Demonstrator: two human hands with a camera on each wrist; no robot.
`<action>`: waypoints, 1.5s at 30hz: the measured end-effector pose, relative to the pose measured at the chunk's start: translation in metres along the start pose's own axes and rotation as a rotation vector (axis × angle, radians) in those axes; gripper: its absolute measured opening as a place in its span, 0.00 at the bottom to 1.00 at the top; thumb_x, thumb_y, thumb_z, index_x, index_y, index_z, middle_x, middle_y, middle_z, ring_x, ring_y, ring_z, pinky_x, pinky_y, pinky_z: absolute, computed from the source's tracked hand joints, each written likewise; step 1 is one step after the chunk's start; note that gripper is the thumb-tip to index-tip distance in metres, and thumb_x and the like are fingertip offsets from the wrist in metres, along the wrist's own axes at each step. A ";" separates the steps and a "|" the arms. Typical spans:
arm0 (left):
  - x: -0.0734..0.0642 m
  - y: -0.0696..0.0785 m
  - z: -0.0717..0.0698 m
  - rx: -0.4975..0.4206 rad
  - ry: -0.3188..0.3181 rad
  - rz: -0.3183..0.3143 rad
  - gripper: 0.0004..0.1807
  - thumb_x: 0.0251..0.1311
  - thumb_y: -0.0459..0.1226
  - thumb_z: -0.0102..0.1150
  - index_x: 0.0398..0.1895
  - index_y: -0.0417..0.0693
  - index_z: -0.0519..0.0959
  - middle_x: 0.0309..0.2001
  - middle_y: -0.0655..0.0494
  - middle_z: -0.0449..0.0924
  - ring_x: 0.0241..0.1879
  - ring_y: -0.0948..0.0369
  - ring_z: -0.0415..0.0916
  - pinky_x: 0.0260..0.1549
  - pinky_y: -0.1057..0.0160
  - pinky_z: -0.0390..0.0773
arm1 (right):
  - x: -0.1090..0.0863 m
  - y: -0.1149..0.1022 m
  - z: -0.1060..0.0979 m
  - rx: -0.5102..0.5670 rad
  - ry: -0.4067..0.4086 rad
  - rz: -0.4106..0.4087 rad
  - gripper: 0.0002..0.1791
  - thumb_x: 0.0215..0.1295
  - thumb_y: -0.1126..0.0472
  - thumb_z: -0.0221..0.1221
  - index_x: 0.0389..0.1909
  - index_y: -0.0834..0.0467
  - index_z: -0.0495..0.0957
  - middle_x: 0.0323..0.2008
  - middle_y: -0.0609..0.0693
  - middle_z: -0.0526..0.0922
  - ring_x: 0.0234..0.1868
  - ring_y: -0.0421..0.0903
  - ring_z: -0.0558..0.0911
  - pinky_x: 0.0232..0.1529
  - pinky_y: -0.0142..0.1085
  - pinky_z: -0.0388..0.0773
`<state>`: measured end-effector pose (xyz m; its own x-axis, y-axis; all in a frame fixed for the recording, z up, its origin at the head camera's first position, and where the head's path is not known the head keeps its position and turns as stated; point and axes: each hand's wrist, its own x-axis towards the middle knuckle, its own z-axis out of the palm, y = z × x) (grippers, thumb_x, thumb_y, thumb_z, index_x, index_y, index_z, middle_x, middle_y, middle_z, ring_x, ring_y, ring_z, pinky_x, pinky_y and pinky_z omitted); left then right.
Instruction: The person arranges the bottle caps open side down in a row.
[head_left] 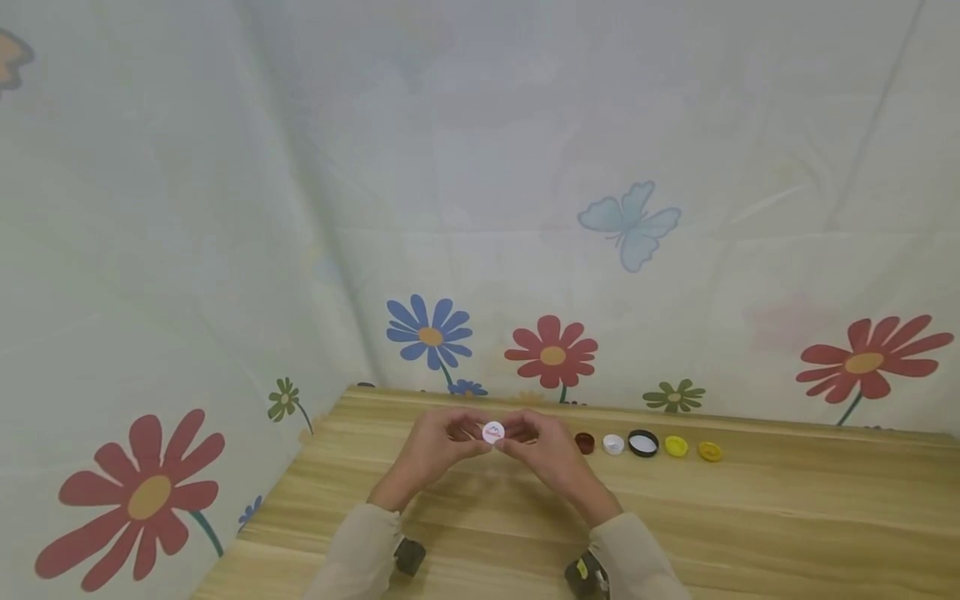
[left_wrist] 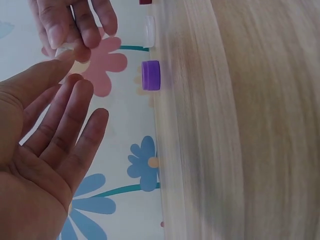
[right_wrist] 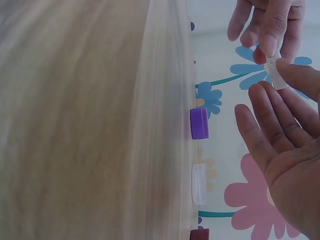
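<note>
A small white bottle cap (head_left: 492, 432) with a reddish print on its top is held up between both hands, above the wooden table (head_left: 480, 533). From the left, my left hand (head_left: 438, 446) pinches its edge between thumb and fingers. My right hand (head_left: 543, 442) pinches the opposite edge. Edge-on in the right wrist view, the cap (right_wrist: 276, 75) shows as a thin white piece between the two thumbs. The other fingers of each hand are spread below it. A purple cap (left_wrist: 151, 75) stands on the table beyond the hands, hidden in the head view.
Right of the hands, a row holds a dark red cap (head_left: 584, 442), a white cap (head_left: 613, 444), a black lid (head_left: 642, 442) with white inside, a yellow cap (head_left: 676, 447) and an orange-yellow cap (head_left: 710, 452). Behind the table hangs a flower-printed curtain (head_left: 480, 167).
</note>
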<state>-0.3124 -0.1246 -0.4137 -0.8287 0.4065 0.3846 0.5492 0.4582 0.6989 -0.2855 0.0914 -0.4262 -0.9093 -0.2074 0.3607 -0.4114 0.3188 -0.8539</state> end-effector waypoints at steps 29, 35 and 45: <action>-0.002 -0.011 0.008 -0.077 -0.071 -0.031 0.13 0.59 0.29 0.78 0.46 0.41 0.89 0.42 0.51 0.90 0.39 0.57 0.88 0.41 0.63 0.86 | 0.000 0.010 -0.001 -0.007 -0.056 0.047 0.10 0.66 0.67 0.72 0.47 0.61 0.86 0.41 0.49 0.88 0.42 0.47 0.86 0.44 0.37 0.85; -0.002 -0.012 0.010 -0.049 -0.084 -0.033 0.12 0.59 0.30 0.78 0.45 0.43 0.89 0.42 0.54 0.90 0.39 0.59 0.87 0.43 0.62 0.86 | 0.000 0.012 -0.001 -0.001 -0.070 0.073 0.11 0.66 0.68 0.72 0.48 0.62 0.86 0.40 0.49 0.88 0.43 0.46 0.86 0.45 0.37 0.85; -0.003 -0.015 0.013 -0.044 -0.111 -0.066 0.12 0.59 0.32 0.79 0.45 0.44 0.90 0.41 0.56 0.90 0.40 0.60 0.86 0.43 0.62 0.86 | -0.001 0.016 -0.001 -0.019 -0.103 0.098 0.11 0.66 0.66 0.73 0.47 0.61 0.87 0.39 0.48 0.88 0.43 0.46 0.85 0.48 0.42 0.84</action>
<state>-0.3169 -0.1228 -0.4333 -0.8447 0.4626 0.2691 0.4862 0.4529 0.7473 -0.2914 0.0979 -0.4398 -0.9344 -0.2683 0.2343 -0.3227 0.3591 -0.8757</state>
